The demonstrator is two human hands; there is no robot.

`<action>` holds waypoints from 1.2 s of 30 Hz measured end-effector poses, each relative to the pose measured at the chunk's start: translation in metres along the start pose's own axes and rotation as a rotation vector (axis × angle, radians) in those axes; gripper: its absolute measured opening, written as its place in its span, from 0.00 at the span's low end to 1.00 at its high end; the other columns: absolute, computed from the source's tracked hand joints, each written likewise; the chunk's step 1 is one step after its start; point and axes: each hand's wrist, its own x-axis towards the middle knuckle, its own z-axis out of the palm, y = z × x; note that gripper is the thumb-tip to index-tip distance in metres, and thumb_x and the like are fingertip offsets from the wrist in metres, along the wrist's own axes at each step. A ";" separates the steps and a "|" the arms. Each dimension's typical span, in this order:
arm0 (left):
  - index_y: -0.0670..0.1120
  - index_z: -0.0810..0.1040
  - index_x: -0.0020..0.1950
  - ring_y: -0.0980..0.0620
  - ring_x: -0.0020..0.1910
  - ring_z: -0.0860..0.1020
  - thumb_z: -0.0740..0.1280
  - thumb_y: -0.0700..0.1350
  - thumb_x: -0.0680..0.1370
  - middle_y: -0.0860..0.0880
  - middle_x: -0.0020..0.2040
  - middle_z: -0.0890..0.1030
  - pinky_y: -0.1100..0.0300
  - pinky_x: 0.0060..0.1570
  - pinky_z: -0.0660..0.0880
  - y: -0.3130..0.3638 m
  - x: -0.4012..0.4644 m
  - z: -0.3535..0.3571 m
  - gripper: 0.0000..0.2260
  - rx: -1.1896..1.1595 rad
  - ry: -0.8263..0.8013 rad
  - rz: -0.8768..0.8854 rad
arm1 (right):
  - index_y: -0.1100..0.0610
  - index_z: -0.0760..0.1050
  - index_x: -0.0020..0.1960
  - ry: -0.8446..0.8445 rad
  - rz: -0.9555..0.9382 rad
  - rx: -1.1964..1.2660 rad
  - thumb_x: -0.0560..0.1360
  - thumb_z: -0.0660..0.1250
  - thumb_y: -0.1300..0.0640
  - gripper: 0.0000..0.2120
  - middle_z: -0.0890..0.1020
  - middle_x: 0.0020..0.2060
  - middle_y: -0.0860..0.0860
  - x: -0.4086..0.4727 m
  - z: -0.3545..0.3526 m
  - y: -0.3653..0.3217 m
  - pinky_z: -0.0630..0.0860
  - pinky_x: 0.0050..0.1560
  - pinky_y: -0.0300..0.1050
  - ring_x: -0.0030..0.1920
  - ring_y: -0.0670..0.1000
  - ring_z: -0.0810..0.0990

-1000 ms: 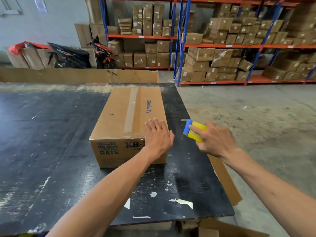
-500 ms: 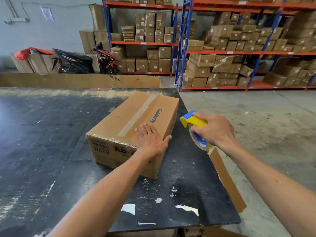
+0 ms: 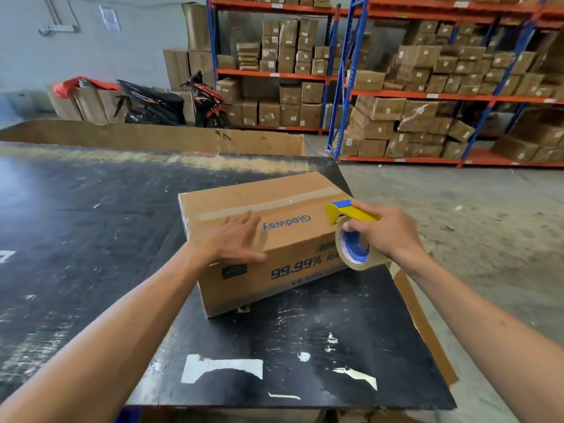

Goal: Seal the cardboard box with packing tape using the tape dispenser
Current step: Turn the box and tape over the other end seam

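A brown cardboard box point(image 3: 283, 239) printed "Glodway" lies on the black table point(image 3: 91, 227), turned so a long side faces me. A strip of clear tape runs along its top seam. My left hand point(image 3: 235, 242) lies flat on the top near the front edge, fingers spread. My right hand point(image 3: 384, 233) grips a yellow and blue tape dispenser point(image 3: 351, 230) with a roll of clear tape at the box's right end, its yellow head just above the top edge there.
The table's right edge point(image 3: 427, 325) is close beside the box, with cardboard hanging off it and concrete floor beyond. Tape scraps point(image 3: 219, 367) stick to the table near me. A cardboard wall point(image 3: 152, 138), a motorbike point(image 3: 171, 102) and shelves of boxes point(image 3: 427, 87) stand behind.
The box has turned clockwise from lengthwise to nearly crosswise under my left hand. My right hand has carried the dispenser in from beside the box to its right end.
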 end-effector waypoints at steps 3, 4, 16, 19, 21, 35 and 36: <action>0.43 0.43 0.82 0.39 0.80 0.42 0.61 0.79 0.66 0.40 0.81 0.40 0.37 0.76 0.40 0.033 0.027 0.012 0.59 -0.049 0.105 -0.096 | 0.36 0.79 0.62 -0.009 0.011 0.036 0.64 0.75 0.40 0.26 0.83 0.59 0.47 0.002 0.004 -0.007 0.76 0.54 0.49 0.55 0.51 0.78; 0.42 0.42 0.82 0.38 0.80 0.42 0.59 0.80 0.66 0.39 0.81 0.40 0.36 0.76 0.39 0.043 0.034 0.017 0.59 -0.038 0.100 -0.116 | 0.36 0.79 0.61 -0.016 0.015 0.047 0.64 0.76 0.40 0.26 0.83 0.58 0.46 0.002 0.005 -0.008 0.76 0.53 0.49 0.54 0.50 0.78; 0.54 0.51 0.82 0.46 0.80 0.45 0.55 0.76 0.71 0.53 0.82 0.50 0.54 0.75 0.41 -0.035 0.011 0.011 0.45 -0.019 -0.095 0.242 | 0.35 0.83 0.53 -0.031 0.101 0.228 0.61 0.77 0.44 0.21 0.86 0.45 0.39 -0.003 0.003 -0.005 0.76 0.49 0.44 0.47 0.44 0.81; 0.63 0.56 0.78 0.55 0.79 0.49 0.70 0.68 0.71 0.61 0.80 0.53 0.52 0.77 0.43 -0.066 0.001 -0.017 0.40 -0.084 -0.230 0.183 | 0.35 0.83 0.54 -0.014 0.101 0.231 0.60 0.78 0.44 0.22 0.85 0.48 0.38 -0.002 -0.003 -0.005 0.78 0.54 0.44 0.51 0.42 0.82; 0.63 0.67 0.74 0.53 0.78 0.59 0.67 0.73 0.64 0.59 0.79 0.61 0.48 0.77 0.52 -0.054 0.000 -0.034 0.40 -0.153 -0.239 0.064 | 0.37 0.83 0.55 0.002 0.094 0.240 0.60 0.78 0.45 0.23 0.85 0.49 0.38 -0.002 -0.006 -0.007 0.77 0.53 0.43 0.51 0.41 0.81; 0.34 0.43 0.80 0.28 0.77 0.39 0.51 0.76 0.72 0.28 0.78 0.40 0.34 0.74 0.37 0.180 0.071 0.052 0.54 -0.065 0.045 -0.287 | 0.38 0.81 0.60 0.216 0.176 0.309 0.58 0.76 0.41 0.29 0.84 0.53 0.40 0.001 -0.031 0.007 0.77 0.58 0.49 0.55 0.47 0.80; 0.34 0.43 0.80 0.29 0.78 0.40 0.53 0.75 0.73 0.28 0.78 0.41 0.36 0.75 0.38 0.174 0.070 0.050 0.53 -0.055 0.040 -0.236 | 0.38 0.81 0.59 0.219 0.179 0.324 0.58 0.76 0.41 0.29 0.84 0.53 0.40 0.001 -0.030 0.008 0.78 0.58 0.49 0.55 0.47 0.80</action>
